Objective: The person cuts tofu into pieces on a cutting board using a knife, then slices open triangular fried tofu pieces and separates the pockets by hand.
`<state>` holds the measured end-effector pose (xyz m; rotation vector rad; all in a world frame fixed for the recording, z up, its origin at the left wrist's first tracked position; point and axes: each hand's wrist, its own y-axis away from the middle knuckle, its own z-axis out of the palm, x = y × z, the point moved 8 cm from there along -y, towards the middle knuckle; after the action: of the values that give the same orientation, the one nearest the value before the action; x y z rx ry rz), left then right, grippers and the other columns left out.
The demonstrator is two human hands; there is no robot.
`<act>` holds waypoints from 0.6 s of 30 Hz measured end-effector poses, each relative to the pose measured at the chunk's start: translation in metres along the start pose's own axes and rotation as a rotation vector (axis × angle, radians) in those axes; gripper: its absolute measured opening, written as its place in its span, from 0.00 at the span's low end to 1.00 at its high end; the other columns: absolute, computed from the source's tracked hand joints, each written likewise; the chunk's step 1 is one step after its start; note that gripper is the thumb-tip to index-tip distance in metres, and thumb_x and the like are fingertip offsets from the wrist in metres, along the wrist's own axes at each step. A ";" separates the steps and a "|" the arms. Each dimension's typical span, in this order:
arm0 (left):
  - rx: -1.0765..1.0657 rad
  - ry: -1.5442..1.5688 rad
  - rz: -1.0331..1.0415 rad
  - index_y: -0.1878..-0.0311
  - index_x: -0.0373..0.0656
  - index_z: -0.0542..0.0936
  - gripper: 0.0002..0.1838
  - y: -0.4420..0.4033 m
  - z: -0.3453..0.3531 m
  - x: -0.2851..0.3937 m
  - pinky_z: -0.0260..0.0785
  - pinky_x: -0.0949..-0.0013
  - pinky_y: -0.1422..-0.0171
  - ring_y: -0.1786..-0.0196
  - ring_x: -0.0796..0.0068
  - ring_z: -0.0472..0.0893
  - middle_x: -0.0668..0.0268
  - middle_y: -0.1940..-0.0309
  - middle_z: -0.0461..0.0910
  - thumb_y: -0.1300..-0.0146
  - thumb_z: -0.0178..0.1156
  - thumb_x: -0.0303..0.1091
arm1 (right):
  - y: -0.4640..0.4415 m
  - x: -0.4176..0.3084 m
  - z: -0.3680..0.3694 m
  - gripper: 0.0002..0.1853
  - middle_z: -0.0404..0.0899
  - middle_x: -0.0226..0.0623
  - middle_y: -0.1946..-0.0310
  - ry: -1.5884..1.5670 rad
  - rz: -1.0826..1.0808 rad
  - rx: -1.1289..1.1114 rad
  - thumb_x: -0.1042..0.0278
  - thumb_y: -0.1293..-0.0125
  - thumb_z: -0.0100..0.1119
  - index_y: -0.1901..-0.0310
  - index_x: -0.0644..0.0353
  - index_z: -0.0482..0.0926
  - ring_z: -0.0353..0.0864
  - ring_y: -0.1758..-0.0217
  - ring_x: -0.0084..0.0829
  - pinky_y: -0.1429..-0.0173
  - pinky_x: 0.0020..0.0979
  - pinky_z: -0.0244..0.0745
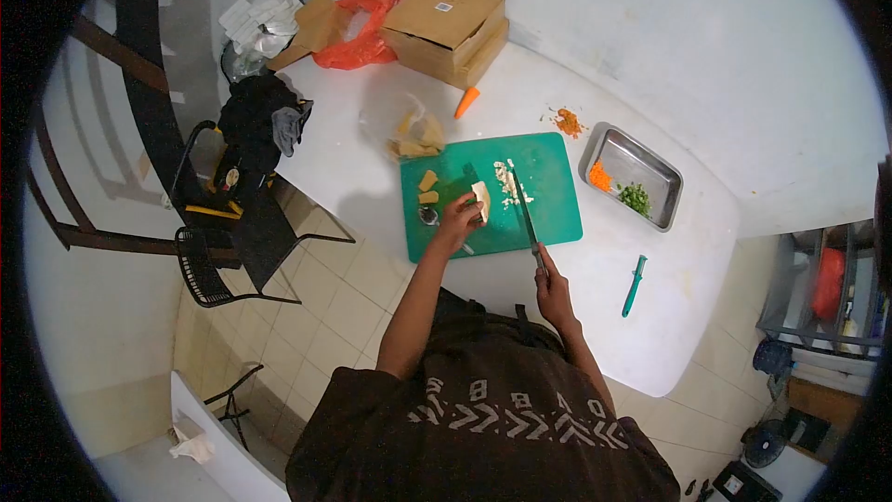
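My left hand [458,221] is closed round a cream-coloured food block [481,202] with a tan side, over the middle of the green cutting board [548,167]. My right hand [555,295] grips a knife [526,209] by its handle, the blade pointing away from me across the board. Small white chopped bits [507,181] lie along the blade. To the left of my left hand are two tan blocks [427,188] and a small shiny round item [427,215] that I cannot make out.
Behind the board sit a clear bag of tan pieces [420,137], a carrot piece [467,102] and cardboard boxes [444,23]. Right of it are orange shreds [567,122], a metal tray [671,188] holding chopped orange and green bits, and a green-handled peeler [634,288].
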<state>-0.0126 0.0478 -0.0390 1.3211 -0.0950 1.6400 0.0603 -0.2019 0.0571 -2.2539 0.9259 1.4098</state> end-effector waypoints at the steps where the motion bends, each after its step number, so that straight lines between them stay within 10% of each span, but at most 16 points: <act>1: -0.061 0.048 0.003 0.33 0.40 0.69 0.27 0.005 0.006 0.005 0.79 0.64 0.51 0.54 0.70 0.81 0.61 0.51 0.79 0.32 0.64 0.34 | 0.000 0.000 0.001 0.30 0.63 0.31 0.82 0.000 0.006 -0.008 0.76 0.25 0.45 0.23 0.47 0.59 0.58 0.77 0.22 0.70 0.26 0.61; 16: -0.314 0.400 -0.081 0.33 0.50 0.69 0.22 0.019 0.035 0.019 0.75 0.65 0.45 0.47 0.71 0.79 0.63 0.37 0.74 0.27 0.58 0.38 | 0.002 -0.006 0.001 0.31 0.62 0.28 0.81 -0.055 0.069 -0.054 0.74 0.24 0.45 0.22 0.45 0.58 0.59 0.77 0.21 0.69 0.26 0.61; 18: -0.356 0.414 -0.086 0.32 0.51 0.68 0.22 0.020 0.041 0.021 0.75 0.65 0.45 0.46 0.70 0.79 0.61 0.34 0.73 0.27 0.57 0.36 | 0.003 -0.003 0.002 0.30 0.74 0.48 0.77 -0.040 0.123 -0.107 0.73 0.25 0.45 0.23 0.45 0.59 0.72 0.76 0.34 0.65 0.34 0.70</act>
<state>0.0030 0.0265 0.0036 0.6947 -0.0751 1.6968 0.0557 -0.2019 0.0589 -2.2705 1.0136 1.5866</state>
